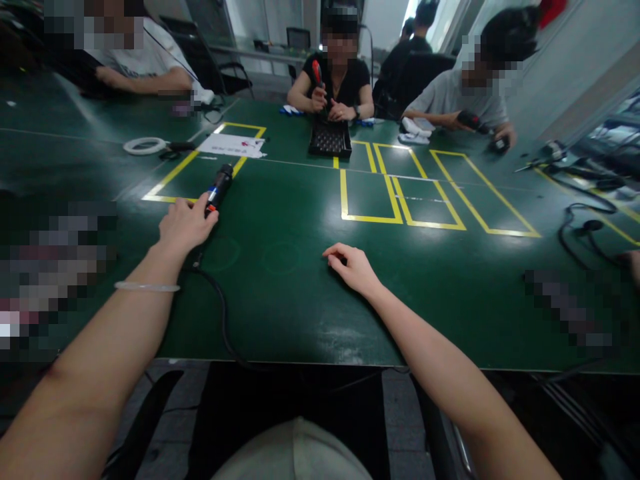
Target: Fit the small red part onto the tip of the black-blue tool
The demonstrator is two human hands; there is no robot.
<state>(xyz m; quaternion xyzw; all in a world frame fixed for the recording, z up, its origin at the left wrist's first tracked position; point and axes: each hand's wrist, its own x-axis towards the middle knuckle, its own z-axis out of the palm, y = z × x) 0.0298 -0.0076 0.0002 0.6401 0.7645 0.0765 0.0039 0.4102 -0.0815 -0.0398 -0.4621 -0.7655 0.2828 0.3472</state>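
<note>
Left hand [186, 225] grips black tool [221, 181]; right hand [353, 268] loosely curled, empty.
Best leave the cable [223, 310] beside the left wrist slack.

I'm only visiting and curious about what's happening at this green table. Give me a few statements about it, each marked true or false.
1. The left hand is on a black tool. True.
2. The right hand also holds a tool. False: it is loosely curled, with nothing visible in it.
3. A pale bracelet circles the left wrist. True.
4. The tape outlines on the table are blue. False: they are yellow.
5. The person opposite holds something red and black. True.
6. The black tray sits between the wearer's hands. False: it is in front of the person opposite.
</note>
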